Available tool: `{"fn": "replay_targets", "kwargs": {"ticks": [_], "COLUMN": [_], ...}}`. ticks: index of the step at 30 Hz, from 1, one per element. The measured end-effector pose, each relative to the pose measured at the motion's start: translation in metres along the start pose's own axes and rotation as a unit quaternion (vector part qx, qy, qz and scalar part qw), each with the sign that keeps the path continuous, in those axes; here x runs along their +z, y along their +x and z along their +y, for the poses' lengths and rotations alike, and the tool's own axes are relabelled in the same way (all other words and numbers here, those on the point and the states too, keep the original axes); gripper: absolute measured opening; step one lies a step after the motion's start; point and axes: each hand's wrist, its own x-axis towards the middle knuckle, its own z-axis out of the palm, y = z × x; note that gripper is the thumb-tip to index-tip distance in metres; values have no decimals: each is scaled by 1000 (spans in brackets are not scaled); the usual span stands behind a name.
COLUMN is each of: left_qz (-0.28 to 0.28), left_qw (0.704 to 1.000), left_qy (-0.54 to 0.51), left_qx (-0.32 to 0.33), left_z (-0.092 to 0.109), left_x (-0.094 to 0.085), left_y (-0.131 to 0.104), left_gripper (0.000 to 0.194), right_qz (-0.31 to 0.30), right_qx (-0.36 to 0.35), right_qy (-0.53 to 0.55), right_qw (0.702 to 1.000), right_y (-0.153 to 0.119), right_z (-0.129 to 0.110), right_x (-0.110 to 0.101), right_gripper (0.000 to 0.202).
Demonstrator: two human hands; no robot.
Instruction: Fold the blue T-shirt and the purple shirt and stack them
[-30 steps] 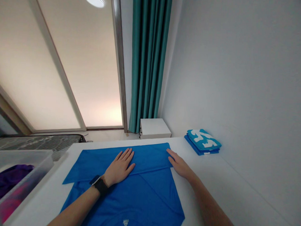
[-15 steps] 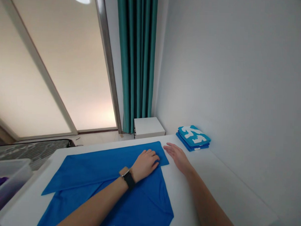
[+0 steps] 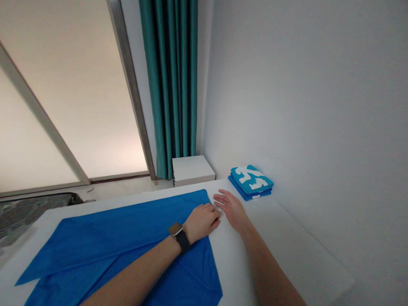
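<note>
A blue garment [image 3: 121, 228], probably a shirt, lies spread on the white table, with a wide strip along its far side folded over. My left hand [image 3: 201, 222], with a black-strapped watch on the wrist, is at the garment's right corner. Its fingers are bent and closed round the cloth edge, and the hand hides that corner. Just to the right, my right hand [image 3: 232, 209] is open over the table, fingers apart and holding nothing. Its fingertips are close to the left hand's.
A stack of folded blue clothes [image 3: 251, 182], its top one white-patterned, sits by the wall at the table's far right. Beyond the far edge are a low white cabinet [image 3: 193, 168] and a green curtain [image 3: 169, 80]. A dark patterned surface [image 3: 24, 213] lies left of the table.
My left hand has moved right relative to the garment, onto its corner, which now is hidden. My right hand has come nearer to it. The view has shifted right.
</note>
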Motion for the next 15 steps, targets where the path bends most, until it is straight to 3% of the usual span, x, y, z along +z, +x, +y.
{"fn": "replay_targets", "kwargs": {"ticks": [5, 8, 12, 15], "left_qz": [19, 67, 157, 183], "left_qw": [997, 986, 938, 915], "left_qy": [-48, -123, -258, -280], "left_qx": [-58, -88, -170, -224], "left_z": [0, -5, -28, -53], "left_x": [2, 1, -5, -6], "left_y": [2, -1, -17, -35], "left_gripper": [5, 8, 10, 11], "right_qz": [21, 27, 25, 31], "right_qx": [4, -2, -3, -20], "right_qy": [50, 54, 55, 9], "right_qw": [999, 998, 998, 999], "right_y": [-1, -2, -3, -3], "right_z": [0, -2, -2, -1], "right_x": [2, 3, 3, 5], "right_gripper": [33, 31, 31, 34]}}
